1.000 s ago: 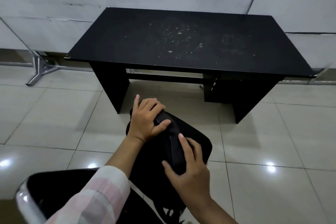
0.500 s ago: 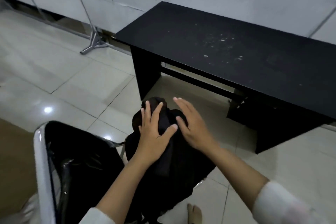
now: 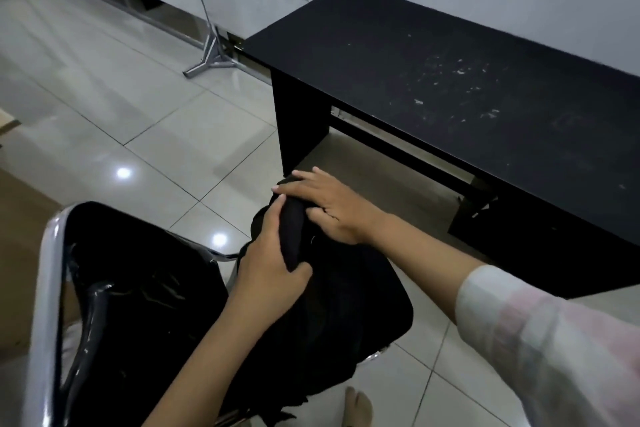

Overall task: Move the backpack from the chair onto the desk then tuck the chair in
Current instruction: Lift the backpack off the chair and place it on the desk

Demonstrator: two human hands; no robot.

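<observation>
A black backpack rests on the seat of a chair with a shiny black back and chrome frame at the lower left. My left hand is closed around the backpack's dark top strap. My right hand lies over the top of the backpack beside that strap, fingers curled onto the fabric. The black desk stands just beyond, at the right, its top scuffed with pale marks and bare.
A grey wall runs behind the desk. A metal stand foot sits on the tiled floor left of the desk. A bare foot shows below the chair seat. Open tiled floor lies to the left.
The view has swung left and closer. My left hand went from lying flat on the backpack to gripping its strap; my right hand has settled onto the backpack's top.
</observation>
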